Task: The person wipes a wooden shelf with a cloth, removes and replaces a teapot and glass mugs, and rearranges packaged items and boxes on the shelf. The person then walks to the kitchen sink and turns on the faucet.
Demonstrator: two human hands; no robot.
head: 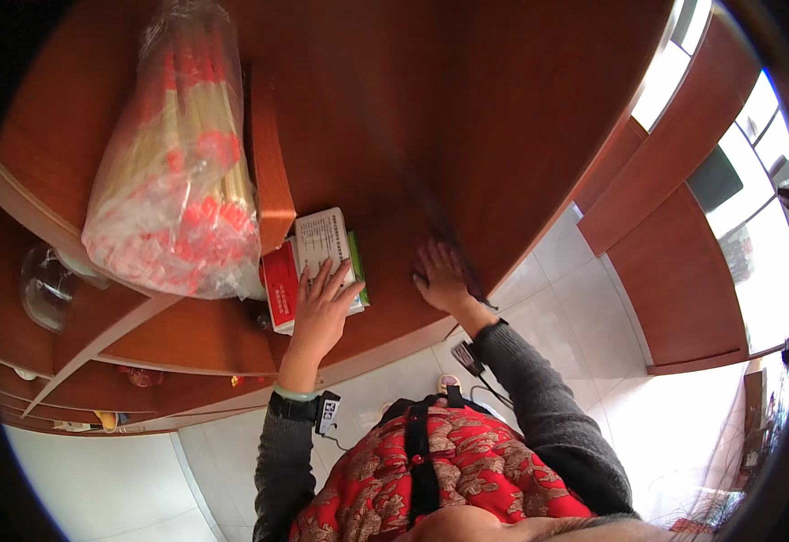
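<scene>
My left hand [320, 311] lies with spread fingers on top of a small stack of flat packets, touching it without visibly gripping it. In that stack are a white printed packet [320, 234], a red packet [280, 281] and a green-edged item [365, 295]. My right hand [442, 279] rests flat, fingers apart, on the reddish-brown wooden surface [374, 149] near its front edge. Beside its fingers runs a thin dark strip [472, 274]. Left of the stack stands a large clear plastic bag of pale sticks with red ends [184, 162].
A wooden upright [274, 162] separates the bagged sticks from the surface. Lower left are curved shelves [184, 339] with a clear glass vessel [45, 284]. A wooden cabinet with glass panes [679, 271] stands at right. Black devices with cables hang at both wrists.
</scene>
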